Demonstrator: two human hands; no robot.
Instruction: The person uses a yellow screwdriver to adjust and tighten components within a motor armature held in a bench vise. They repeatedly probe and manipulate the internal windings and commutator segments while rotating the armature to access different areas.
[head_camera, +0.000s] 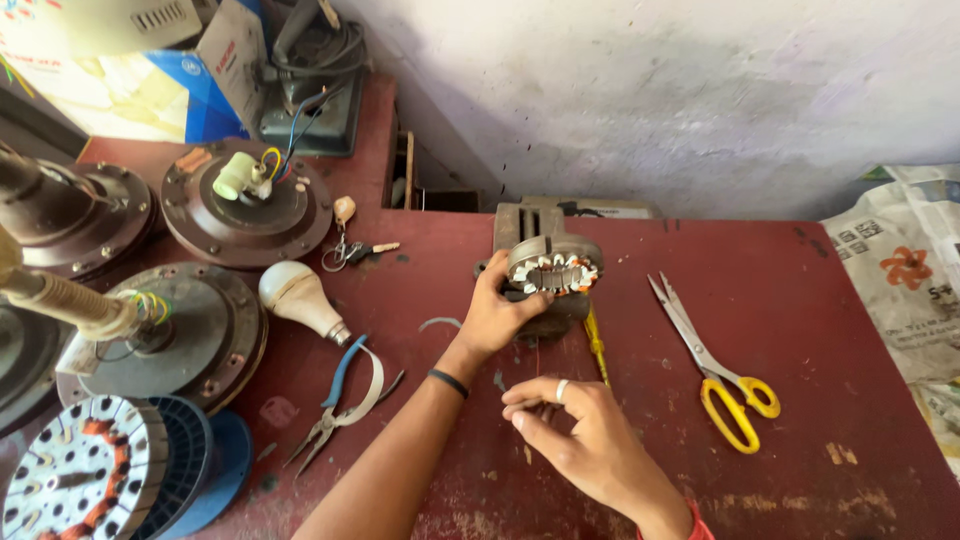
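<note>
Left hand (497, 312) wrapped around the near side of a small motor stator (553, 268), fingers curled on its rim; the stator sits in a small bench vise (533, 228) on the red desk (820, 330), white slot liners and copper showing on its top face. Right hand (575, 430) hovers just nearer the person than the left, fingers pinched together at the tips as if on something thin; whether it holds anything, cannot tell. A ring on one finger, a dark band on the left wrist. Between the hands and just to the right, a yellow-handled screwdriver (596, 345) lies on the desk. Farther right, yellow-handled scissors (712, 367), blades apart. Left of the left forearm, pliers (340, 400) with blue and pale grips, then a white light bulb (298, 297) on its side. Beyond it, keys (352, 251). Far left, several brown ceiling-fan motor housings (245, 205) and a larger wound stator (80, 470).
</note>
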